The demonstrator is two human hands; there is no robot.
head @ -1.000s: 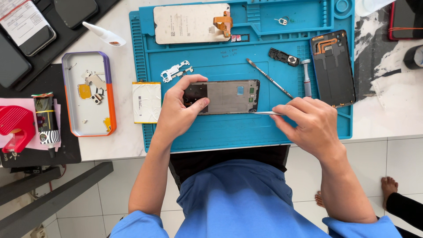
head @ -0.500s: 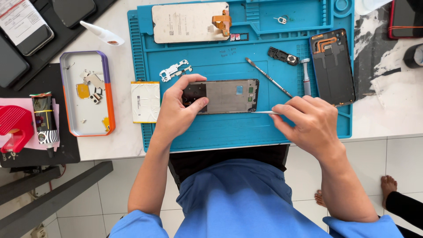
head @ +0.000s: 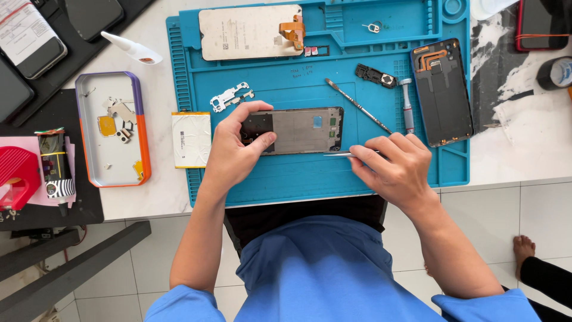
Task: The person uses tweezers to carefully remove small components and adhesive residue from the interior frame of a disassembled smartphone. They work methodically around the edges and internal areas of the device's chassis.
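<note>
Phone frame (head: 301,130): lies flat on the blue mat, inner side up, long axis left to right; the two hands meet it at opposite ends.
Blue work mat (head: 268,173): largest item, under both hands; ribbed left edge, tray slots along the far edge.
Left hand (head: 233,149): closed on the left end of the phone frame, thumb on its near side, fingers curled over the far edge.
Right hand (head: 393,167): pinched shut on thin metal tweezers (head: 341,154), tips pointing left and touching the near right corner of the phone frame.
Display panel (head: 250,33): face down, well beyond the left hand's grip, orange flex cable at its right end.
Back cover (head: 444,92): dark, beyond and to the right of the right hand, on the mat's right side.
Parts tray (head: 143,149): orange and purple rim, well left of the left hand, off the mat; small parts inside.
Battery (head: 190,139): white, just left of the left hand, overlapping the mat's edge.
Spudger (head: 357,106): thin rod, lying diagonally just beyond the right hand.
Screwdriver (head: 407,106): short, grey, beside the spudger.
Metal bracket (head: 231,96): small, silver, just beyond the left hand's fingers.
</note>
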